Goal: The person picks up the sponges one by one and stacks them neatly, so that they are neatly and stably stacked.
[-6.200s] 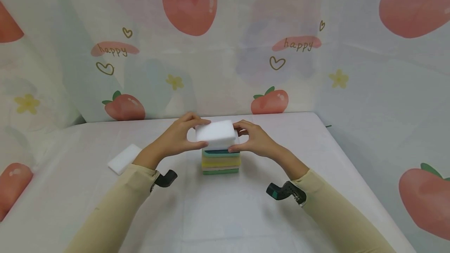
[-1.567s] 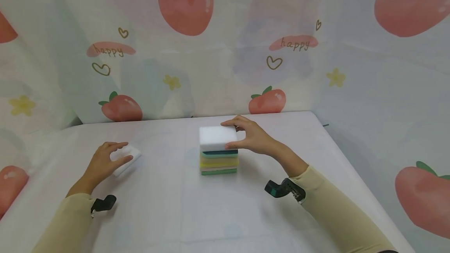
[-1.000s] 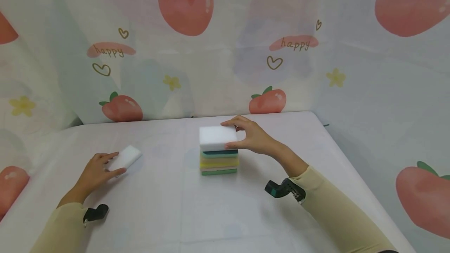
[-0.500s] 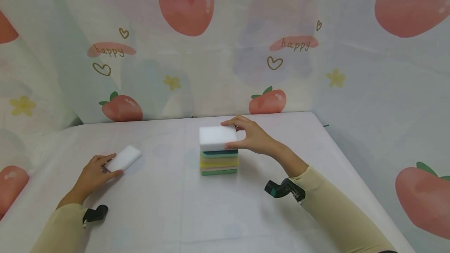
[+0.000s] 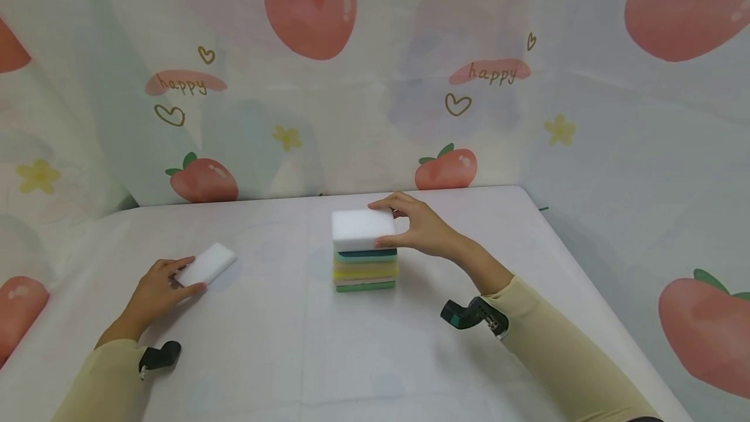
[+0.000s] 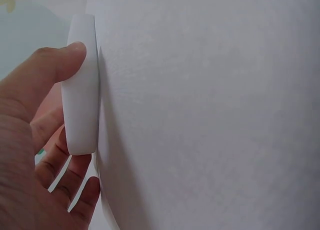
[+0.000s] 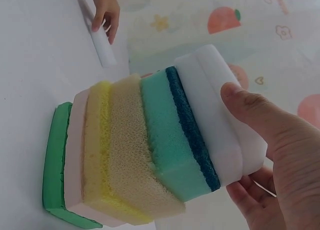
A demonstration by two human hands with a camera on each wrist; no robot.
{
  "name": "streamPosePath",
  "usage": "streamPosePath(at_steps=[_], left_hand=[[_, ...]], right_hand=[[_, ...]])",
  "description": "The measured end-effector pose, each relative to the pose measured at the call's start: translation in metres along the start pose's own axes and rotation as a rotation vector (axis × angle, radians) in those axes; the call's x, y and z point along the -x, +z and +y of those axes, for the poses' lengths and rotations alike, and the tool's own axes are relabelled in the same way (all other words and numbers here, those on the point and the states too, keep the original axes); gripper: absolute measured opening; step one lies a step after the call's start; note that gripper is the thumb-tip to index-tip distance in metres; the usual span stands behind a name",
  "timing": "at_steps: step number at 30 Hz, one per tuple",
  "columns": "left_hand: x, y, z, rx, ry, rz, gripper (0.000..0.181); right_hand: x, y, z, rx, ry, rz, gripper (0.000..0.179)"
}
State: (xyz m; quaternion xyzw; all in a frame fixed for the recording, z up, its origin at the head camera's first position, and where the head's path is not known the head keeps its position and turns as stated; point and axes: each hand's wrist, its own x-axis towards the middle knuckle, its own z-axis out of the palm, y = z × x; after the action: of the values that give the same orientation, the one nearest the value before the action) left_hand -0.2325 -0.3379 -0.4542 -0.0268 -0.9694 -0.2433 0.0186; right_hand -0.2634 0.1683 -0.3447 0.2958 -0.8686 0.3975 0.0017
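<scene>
At the left of the table my left hand [image 5: 152, 295] pinches the near end of a white sponge [image 5: 209, 264], thumb on one side and fingers on the other. That sponge [image 6: 82, 100] lies flat on the cloth. My right hand [image 5: 424, 230] holds the right end of the white sponge layers [image 5: 362, 230] topping a stack. In the right wrist view two white layers [image 7: 220, 125] rest on a teal sponge [image 7: 170, 140] with a dark blue scouring face. Beneath come a tan sponge [image 7: 131, 145], a yellow one [image 7: 97, 155], a pale pink one [image 7: 75, 155] and a green one [image 7: 55, 165].
A white cloth [image 5: 351, 357] covers the table, whose far edge meets a fruit-printed backdrop [image 5: 363, 116]. Dark wrist cameras stick out from the left sleeve [image 5: 99, 376] and the right sleeve [image 5: 562, 357]. A stretch of cloth separates the stack from the left sponge.
My left hand has left the stack's top, moved left and drawn back to the near end of the lone white sponge. My right hand stays on the stack. The last half second shows no motion.
</scene>
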Motion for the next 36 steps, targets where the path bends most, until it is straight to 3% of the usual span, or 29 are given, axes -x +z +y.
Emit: streamPosePath(at_steps=[15,36], left_hand=[[-0.0004,0.0008,0.0004,0.023,-0.047,-0.024,0.083],[-0.0008,-0.0017,0.0034,0.012,-0.065,-0.043,0.086]], right_hand=[[0.0003,0.0005,0.0005,0.006,0.001,-0.001,0.064],[-0.0006,0.0015,0.0034,-0.019,-0.006,0.007,0.063]])
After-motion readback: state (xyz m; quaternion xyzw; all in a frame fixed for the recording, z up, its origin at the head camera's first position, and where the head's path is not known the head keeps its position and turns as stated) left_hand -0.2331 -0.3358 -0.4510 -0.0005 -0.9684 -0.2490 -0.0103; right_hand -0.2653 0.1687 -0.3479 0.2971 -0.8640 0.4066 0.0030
